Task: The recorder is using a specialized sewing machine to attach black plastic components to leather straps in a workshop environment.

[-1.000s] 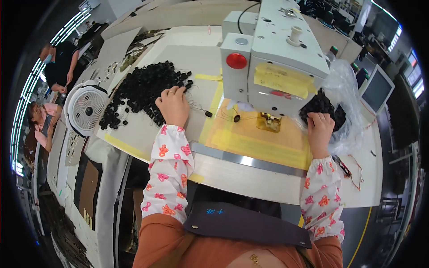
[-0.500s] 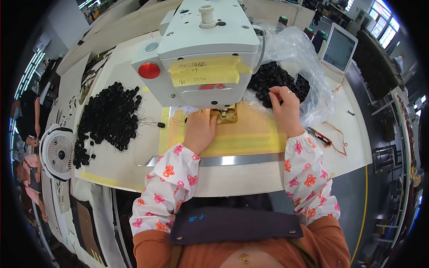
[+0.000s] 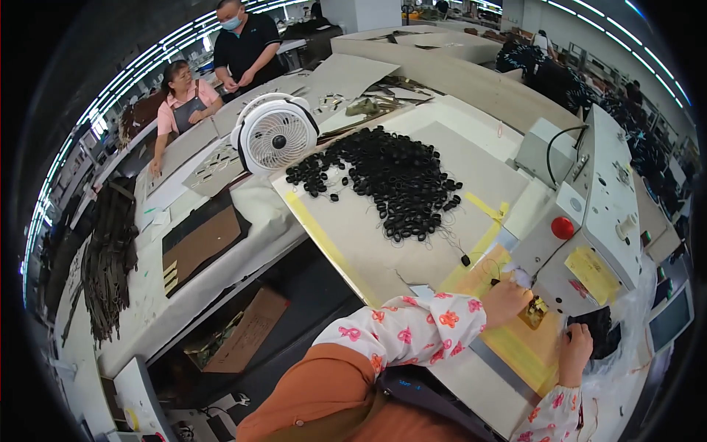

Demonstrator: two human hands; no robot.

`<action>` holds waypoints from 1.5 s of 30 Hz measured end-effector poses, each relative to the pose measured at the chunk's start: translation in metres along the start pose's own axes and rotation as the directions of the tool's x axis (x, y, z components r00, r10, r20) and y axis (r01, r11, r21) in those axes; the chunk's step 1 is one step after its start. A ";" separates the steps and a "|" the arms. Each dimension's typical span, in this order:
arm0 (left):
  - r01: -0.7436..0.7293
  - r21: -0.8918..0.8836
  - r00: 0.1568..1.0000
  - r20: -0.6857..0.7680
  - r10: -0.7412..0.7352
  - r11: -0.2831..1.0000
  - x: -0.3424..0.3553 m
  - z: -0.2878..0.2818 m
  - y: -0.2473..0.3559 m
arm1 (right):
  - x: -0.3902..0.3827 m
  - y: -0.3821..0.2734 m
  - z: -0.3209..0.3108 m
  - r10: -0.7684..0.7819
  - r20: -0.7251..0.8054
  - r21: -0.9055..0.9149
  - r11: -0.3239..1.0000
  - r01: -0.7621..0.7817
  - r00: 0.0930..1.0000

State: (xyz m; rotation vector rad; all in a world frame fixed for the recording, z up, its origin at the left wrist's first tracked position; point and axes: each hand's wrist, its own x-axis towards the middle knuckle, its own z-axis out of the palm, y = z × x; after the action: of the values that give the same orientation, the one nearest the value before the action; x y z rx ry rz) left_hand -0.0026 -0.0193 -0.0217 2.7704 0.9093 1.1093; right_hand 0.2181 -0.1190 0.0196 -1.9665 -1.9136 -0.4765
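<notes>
My left hand (image 3: 505,303) is at the sewing machine (image 3: 611,206), beside its presser foot (image 3: 536,309), with fingers curled; what they hold is hidden. My right hand (image 3: 574,350) is at the edge of a plastic bag (image 3: 633,328) with black pieces (image 3: 600,328) in it; its fingers are bent together over something I cannot make out. A large heap of small black oval pieces with loose threads (image 3: 390,180) lies on the board left of the machine, and a stray piece (image 3: 465,260) lies near the needle area. Yellow tape (image 3: 319,232) runs along the board's edge.
A white fan (image 3: 278,141) stands behind the heap. Two co-workers (image 3: 188,107) (image 3: 247,48) are at the bench to the upper left. Dark straps (image 3: 108,254) hang over the left bench. A screen (image 3: 670,320) stands at the right.
The view has swung far to the left, bringing the co-workers and left bench into sight. My left hand has moved from the black heap to the needle area. My right hand stays by the bag.
</notes>
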 end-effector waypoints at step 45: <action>0.438 -0.752 0.880 0.472 -0.061 0.493 0.014 -0.044 0.008 | 0.005 -0.072 -0.008 0.015 0.720 0.630 -0.435 -0.644 0.694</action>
State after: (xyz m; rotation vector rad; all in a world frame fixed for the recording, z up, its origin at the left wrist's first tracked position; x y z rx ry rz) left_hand -0.0185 -0.0267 0.0219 1.8220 0.4826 0.6262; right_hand 0.1468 -0.1166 0.0303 -1.1003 -0.6314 1.5235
